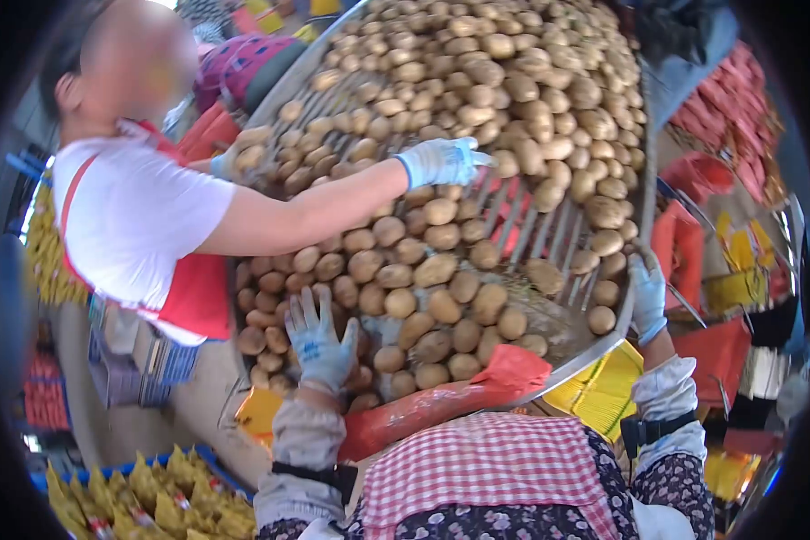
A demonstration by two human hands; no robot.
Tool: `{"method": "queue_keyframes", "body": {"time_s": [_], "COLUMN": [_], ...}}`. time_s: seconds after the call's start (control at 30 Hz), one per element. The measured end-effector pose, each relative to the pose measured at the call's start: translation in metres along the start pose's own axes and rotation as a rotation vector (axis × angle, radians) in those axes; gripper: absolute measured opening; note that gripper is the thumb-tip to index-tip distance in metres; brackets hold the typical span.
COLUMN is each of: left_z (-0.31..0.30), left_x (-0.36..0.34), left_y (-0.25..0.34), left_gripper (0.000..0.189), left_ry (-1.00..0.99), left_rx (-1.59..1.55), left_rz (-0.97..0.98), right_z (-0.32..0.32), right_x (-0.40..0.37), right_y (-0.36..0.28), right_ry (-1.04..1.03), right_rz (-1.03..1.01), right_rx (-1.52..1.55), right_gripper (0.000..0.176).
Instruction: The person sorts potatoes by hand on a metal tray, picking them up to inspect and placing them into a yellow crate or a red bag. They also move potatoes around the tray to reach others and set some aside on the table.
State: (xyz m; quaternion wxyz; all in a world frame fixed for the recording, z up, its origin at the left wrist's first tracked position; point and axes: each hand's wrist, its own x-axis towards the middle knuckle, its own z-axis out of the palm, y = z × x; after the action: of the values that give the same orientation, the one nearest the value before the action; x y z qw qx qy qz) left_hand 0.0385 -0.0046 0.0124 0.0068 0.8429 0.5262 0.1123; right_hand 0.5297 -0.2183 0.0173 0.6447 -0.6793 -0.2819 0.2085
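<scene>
Potatoes [436, 270] cover a large slatted metal sorting tray [648, 135]. My left hand [319, 337], in a light blue and white glove, lies on potatoes at the tray's near left with its fingers spread. At the right rim, my right hand [646, 297], gloved alike, rests against the edge beside a few potatoes. Its fingers point forward and are partly stretched, with nothing visibly held. A red padded roll [414, 405] lies along the near edge, in front of my checkered apron [495, 463].
Left of the tray, a co-worker in a red apron [198, 297] reaches a gloved hand [441, 162] over the potatoes. Bare slats [522, 225] show mid-tray. A crate of yellow bags [144, 495] stands at lower left; red net sacks [729, 117] lie at right.
</scene>
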Motion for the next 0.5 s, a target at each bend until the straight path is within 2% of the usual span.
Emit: {"method": "queue_keyframes", "body": {"time_s": [0.03,0.07,0.1,0.13,0.17,0.2,0.27,0.3,0.33,0.43,0.5], "left_z": [0.001,0.001,0.002,0.007,0.016,0.011,-0.016,-0.022,-0.016,-0.015,-0.015], "left_x": [0.007,0.004,0.001,-0.003,-0.018,-0.026,-0.043,-0.054,-0.067,-0.083,-0.107], "left_y": [-0.024,-0.045,-0.061,-0.074,-0.085,-0.077,-0.034,-0.016,-0.018,-0.035,-0.068], "left_gripper": [0.071,0.071,0.071,0.071,0.070,0.070,0.076,0.082,0.082,0.090,0.090], "left_ry": [0.025,0.033,-0.037,-0.113,-0.042,-0.052,0.002,-0.135,-0.132,-0.183,-0.222], "left_rx": [0.094,0.107,0.166,0.217,0.217,0.209,-0.063,-0.072,-0.083,-0.009,0.052], "left_rz": [-0.010,-0.045,-0.097,-0.140,-0.191,-0.203,-0.141,-0.082,-0.112,-0.177,-0.253], "right_z": [0.045,0.085,0.118,0.147,0.176,0.199,0.230,0.243,0.254,0.274,0.292], "right_x": [-0.018,-0.033,-0.039,-0.046,-0.046,-0.051,-0.066,-0.073,-0.078,-0.101,-0.112], "right_y": [-0.014,-0.042,-0.046,-0.055,-0.068,-0.071,-0.063,-0.054,-0.047,-0.031,-0.033], "right_ry": [-0.077,-0.278,-0.424,-0.588,-0.756,-0.825,-0.923,-1.060,-1.196,-1.286,-1.348], "right_rz": [-0.022,0.143,-0.219,-0.421,-0.535,-0.583,-0.633,-0.643,-0.660,-0.782,-0.766], "right_rx": [-0.219,-0.279,-0.519,-0.554,-0.763,-0.846,-0.937,-0.971,-1.004,-1.051,-1.045], "right_gripper": [0.035,0.041,0.050,0.057,0.067,0.072,0.076,0.078,0.081,0.077,0.075]}}
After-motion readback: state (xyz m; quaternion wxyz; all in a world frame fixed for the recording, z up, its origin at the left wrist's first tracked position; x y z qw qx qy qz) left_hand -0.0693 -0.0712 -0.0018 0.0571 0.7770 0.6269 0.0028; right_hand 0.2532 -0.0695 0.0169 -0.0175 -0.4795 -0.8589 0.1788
